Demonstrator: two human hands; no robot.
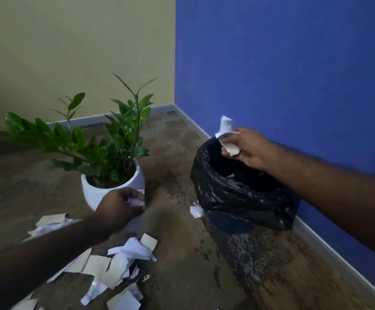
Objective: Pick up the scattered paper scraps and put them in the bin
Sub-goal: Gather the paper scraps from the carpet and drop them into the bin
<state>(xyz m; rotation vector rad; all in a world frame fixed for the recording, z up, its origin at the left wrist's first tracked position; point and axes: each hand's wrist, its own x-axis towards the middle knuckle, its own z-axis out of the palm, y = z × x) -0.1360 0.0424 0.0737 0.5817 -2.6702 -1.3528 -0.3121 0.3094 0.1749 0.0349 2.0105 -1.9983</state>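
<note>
The bin (pixel 231 224) stands by the blue wall, lined with a black plastic bag (pixel 217 189) whose mouth is open. My right hand (pixel 249 151) hovers over the bag's far rim, closed on white and beige paper scraps (pixel 225 126). My left hand (pixel 119 206) is lower, in front of the plant pot, closed on a crumpled white scrap (pixel 136 201). Several white and beige paper scraps (pixel 119 262) lie scattered on the floor at the lower left, partly under my left forearm. One white scrap (pixel 196 211) lies against the bin's left side.
A green plant in a white pot (pixel 97 191) stands on the floor left of the bin, just behind my left hand. A beige wall and a blue wall (pixel 293 63) meet in the corner behind. The floor is mottled brown.
</note>
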